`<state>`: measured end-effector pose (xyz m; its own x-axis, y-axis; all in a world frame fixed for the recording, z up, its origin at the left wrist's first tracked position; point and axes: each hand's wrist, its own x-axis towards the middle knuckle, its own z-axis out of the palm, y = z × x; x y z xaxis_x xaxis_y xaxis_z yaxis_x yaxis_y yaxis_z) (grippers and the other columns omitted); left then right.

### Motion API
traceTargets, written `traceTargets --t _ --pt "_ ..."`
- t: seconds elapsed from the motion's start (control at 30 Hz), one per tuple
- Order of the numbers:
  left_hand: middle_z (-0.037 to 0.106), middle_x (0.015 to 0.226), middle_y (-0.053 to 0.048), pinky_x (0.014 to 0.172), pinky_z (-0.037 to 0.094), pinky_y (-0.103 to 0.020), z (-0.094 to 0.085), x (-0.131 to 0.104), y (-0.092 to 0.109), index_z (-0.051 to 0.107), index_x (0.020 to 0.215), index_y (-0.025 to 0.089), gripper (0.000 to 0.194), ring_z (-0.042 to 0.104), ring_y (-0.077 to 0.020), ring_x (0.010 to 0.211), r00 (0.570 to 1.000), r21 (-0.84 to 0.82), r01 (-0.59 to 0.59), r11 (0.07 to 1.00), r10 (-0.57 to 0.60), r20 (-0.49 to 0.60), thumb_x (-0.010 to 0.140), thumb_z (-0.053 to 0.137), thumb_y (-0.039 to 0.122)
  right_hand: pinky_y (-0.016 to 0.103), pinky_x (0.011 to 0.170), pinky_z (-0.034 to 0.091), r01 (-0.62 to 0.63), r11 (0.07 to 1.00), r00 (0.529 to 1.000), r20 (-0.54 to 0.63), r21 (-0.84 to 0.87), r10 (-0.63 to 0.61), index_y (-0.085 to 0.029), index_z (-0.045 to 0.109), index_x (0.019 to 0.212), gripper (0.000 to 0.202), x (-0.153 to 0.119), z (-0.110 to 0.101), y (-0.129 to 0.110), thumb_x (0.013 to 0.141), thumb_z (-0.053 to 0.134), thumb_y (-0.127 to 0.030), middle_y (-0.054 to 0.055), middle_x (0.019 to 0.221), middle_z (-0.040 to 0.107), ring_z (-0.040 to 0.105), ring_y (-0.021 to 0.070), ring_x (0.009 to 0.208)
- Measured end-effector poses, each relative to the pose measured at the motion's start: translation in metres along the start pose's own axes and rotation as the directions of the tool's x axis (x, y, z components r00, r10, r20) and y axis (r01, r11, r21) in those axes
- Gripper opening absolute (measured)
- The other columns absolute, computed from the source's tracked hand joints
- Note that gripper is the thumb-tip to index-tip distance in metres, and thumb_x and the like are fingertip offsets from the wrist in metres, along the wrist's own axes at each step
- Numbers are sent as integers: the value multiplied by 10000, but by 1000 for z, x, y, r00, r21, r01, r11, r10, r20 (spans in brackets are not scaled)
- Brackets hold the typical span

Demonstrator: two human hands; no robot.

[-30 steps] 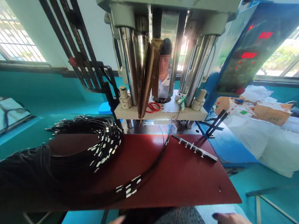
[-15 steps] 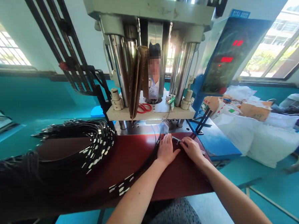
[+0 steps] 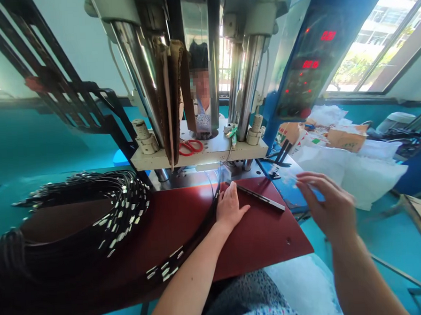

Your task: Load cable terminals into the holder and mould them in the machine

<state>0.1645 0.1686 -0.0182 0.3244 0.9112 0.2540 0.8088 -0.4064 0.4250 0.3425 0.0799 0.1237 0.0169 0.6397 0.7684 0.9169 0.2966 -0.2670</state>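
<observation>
My left hand (image 3: 229, 206) lies flat on the dark red board (image 3: 256, 230), fingers stretched toward the machine, next to thin black cables (image 3: 208, 218). Its fingertips touch the near end of a slim metal bar (image 3: 260, 197), which slants across the board to the right. Raised to the right of the board is my right hand (image 3: 322, 201), thumb and fingertips pinched together. Something small and pale seems to be at its fingertips, too blurred to make out.
The press (image 3: 199, 153) stands behind the board, with red scissors (image 3: 190, 147) on its ledge. A large bundle of black cables (image 3: 124, 199) covers the left. A blue control box (image 3: 308, 72) and white bags (image 3: 356, 173) are at the right. A person (image 3: 202, 92) is behind the press.
My right hand has left the metal bar and moved right, off the board. My left hand remains on the board. The view has shifted, and more lights show on the control box.
</observation>
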Motion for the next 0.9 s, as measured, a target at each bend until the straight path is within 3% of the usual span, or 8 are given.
traceTargets --t 0.07,0.13,0.2,0.27,0.4,0.53,0.67,0.9 --pt "328 1406 -158 1064 254 -389 0 -1 0 187 1358 94 746 300 -216 1299 1000 15 -17 1000 17 0 785 540 415 309 698 452 -21 954 999 30 -300 31 -216 585 800 209 -27 -30 25 882 448 -350 47 900 669 629 201 791" --pt "294 1426 -150 1061 251 -397 2 -1 1 209 1353 99 717 290 -221 1302 1000 36 -31 999 31 -4 791 524 413 353 611 433 -4 828 985 141 -561 101 -215 582 774 296 -57 -48 55 889 377 -395 82 810 676 623 238 655" --pt "278 1436 -142 1060 246 -404 3 -2 1 224 1351 103 697 285 -224 1302 999 56 -33 998 33 -10 796 511 410 377 597 430 39 782 946 274 -622 170 -193 594 883 309 -78 -47 77 869 390 -424 116 793 677 625 276 670" --pt "274 1438 -139 1061 242 -407 4 -2 1 230 1351 99 692 284 -223 1302 1000 71 -28 997 29 -9 797 505 409 363 658 455 27 864 915 361 -503 182 -174 588 962 307 -84 -25 80 857 431 -416 111 868 677 629 270 780" --pt "271 1440 -137 1063 243 -402 2 -2 2 250 1346 87 697 281 -221 1302 1000 85 -30 996 30 0 790 505 421 300 807 446 -9 989 866 493 -147 81 -176 559 1039 263 -58 58 44 857 476 -346 73 1021 637 578 207 951" --pt "276 1440 -130 1070 240 -400 -1 -1 4 301 1327 91 677 283 -221 1301 1000 78 -22 997 22 9 784 499 445 327 738 438 103 959 820 568 -265 69 -150 563 924 195 -29 128 11 826 524 -314 102 931 604 569 241 865" --pt "250 1450 -128 1074 238 -411 -2 -1 7 306 1335 100 710 272 -230 1305 999 63 8 998 -10 30 771 488 491 303 702 426 179 925 823 566 -336 46 -151 520 839 103 -28 150 17 840 472 -242 93 854 566 562 227 810" --pt "182 1481 -74 1067 218 -483 -4 0 7 249 1376 108 690 227 -255 1313 999 14 -46 999 46 21 825 256 525 378 671 462 229 961 849 516 -157 -118 -184 466 872 147 -44 173 80 794 384 -278 135 844 550 574 282 792"
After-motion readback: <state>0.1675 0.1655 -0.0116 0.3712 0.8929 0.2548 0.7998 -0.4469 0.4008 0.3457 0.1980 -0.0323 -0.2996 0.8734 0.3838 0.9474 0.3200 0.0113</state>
